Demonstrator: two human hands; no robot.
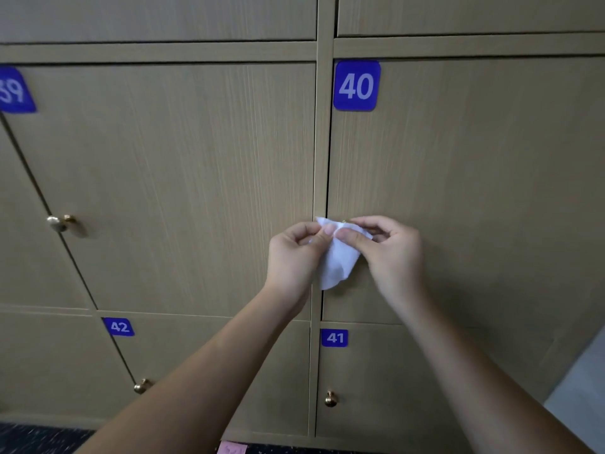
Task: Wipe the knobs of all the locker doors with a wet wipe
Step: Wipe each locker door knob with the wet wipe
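A white wet wipe [339, 260] hangs between both hands in front of the left edge of locker door 40 [458, 175]. My left hand [294, 253] pinches its upper left corner. My right hand [389, 247] pinches its top right part. The knob of door 40 is almost wholly hidden behind the wipe and fingers; only a small gold glint shows there. Gold knobs show on door 39 [60, 222], door 42 [142, 385] and door 41 [330, 399].
Beige wooden lockers fill the view, with blue number plates 39 [14, 90], 40 [357, 85], 42 [119, 327] and 41 [334, 338]. Dark speckled floor [39, 440] runs along the bottom. A pale wall or floor patch [582, 394] lies at lower right.
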